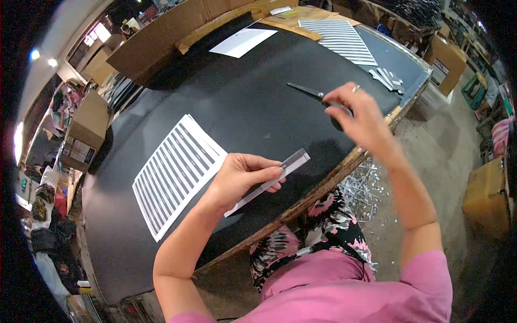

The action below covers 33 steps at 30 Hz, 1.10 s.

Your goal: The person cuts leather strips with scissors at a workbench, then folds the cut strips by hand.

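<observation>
Between the thumb and fingers of my left hand is a long paper strip, grey and white, held at a slant over the near edge of the table. It may be more than one strip in a stack. My right hand is over the handles of a pair of scissors, with thumb and forefinger curled about them. The dark blades point to the left, away from my palm; the handles are partly hidden by my fingers. Left of my left hand lies a stack of striped paper sheets.
The black tabletop has a worn wooden edge. At its far side are a white sheet, another striped sheet and several cut strips. Paper scraps litter the floor. Cardboard boxes stand around the table.
</observation>
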{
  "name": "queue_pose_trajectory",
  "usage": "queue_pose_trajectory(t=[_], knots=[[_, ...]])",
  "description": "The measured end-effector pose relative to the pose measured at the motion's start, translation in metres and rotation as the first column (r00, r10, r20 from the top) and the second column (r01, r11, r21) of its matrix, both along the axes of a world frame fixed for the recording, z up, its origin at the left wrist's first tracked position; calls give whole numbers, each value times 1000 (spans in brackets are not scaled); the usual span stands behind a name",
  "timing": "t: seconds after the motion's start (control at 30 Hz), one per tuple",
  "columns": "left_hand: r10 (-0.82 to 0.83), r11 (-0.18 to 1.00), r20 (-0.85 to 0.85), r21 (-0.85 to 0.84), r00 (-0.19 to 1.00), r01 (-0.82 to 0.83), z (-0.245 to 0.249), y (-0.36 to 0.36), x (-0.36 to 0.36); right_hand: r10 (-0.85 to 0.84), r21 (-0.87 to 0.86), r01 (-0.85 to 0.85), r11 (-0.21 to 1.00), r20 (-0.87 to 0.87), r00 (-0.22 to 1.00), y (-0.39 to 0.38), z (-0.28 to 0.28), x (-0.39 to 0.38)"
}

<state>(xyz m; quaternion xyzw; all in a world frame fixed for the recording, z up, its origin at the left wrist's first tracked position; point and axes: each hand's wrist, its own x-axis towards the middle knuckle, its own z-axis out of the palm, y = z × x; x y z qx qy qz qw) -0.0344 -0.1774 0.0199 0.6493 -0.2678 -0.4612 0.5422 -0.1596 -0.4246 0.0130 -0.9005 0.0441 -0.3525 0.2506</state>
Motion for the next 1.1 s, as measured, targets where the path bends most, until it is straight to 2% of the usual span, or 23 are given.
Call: queue_pose_trajectory(t=[0.07,0.1,0.13,0.2,0.27,0.37,0.47,0.53,0.6,0.67,0.73,0.77,0.8,0.83,0.9,1.0,1.03,1.1], knots=[[22,1000,-24,23,999,-21,0,2,1,-162,-110,149,983,-117,980,-29,-11,3],[30,999,-77,29,997,-28,-1,3,1,-237,-174,197,965,-257,937,-36,-14,-1],[40,999,-129,34,991,-36,-2,3,2,-235,-180,192,965,-256,938,-37,-11,-4],[46,998,-145,57,988,-38,-2,6,1,-183,-76,166,983,-475,861,-33,-5,-11],[8,999,-170,49,985,0,-6,8,0,-201,-90,180,980,-514,834,-28,8,-21],[-8,999,-165,40,986,15,-7,8,-3,-213,-93,206,974,-685,697,-31,22,-39],[-17,999,-194,34,981,24,-8,8,-8,-239,-137,201,970,-677,696,-25,17,-68],[-13,999,-218,26,976,19,-9,8,-12,-233,-105,222,969,-676,699,-9,21,-82],[-11,1000,-244,21,970,17,-9,9,-16,-230,50,330,943,-620,750,0,15,-98],[2,1000,-238,20,971,3,-9,8,-20,-235,61,334,941,-593,770,4,-5,-118],[-1,1000,-247,20,969,6,-9,8,-22,-34,470,378,797,-591,806,29,-11,-133],[3,1000,-248,23,969,3,-9,8,-23,58,615,331,716,-525,849,42,-19,-145],[-2,1000,-255,21,967,7,-8,8,-25,139,743,273,612,-440,887,54,-25,-154],[1,999,-264,36,965,9,-7,8,-25,135,740,280,611,-446,885,67,-24,-160],[0,999,-272,51,962,15,-7,8,-27,322,924,259,280,-344,882,92,-17,-164],[10,998,-272,59,962,6,-11,8,-28,368,914,223,338,-346,863,107,-26,-162],[-12,999,-272,41,962,24,-14,9,-27,357,876,241,417,-401,843,108,-29,-161],[-34,999,-272,23,962,41,-15,9,-27,358,892,240,383,-383,852,116,-21,-151]])
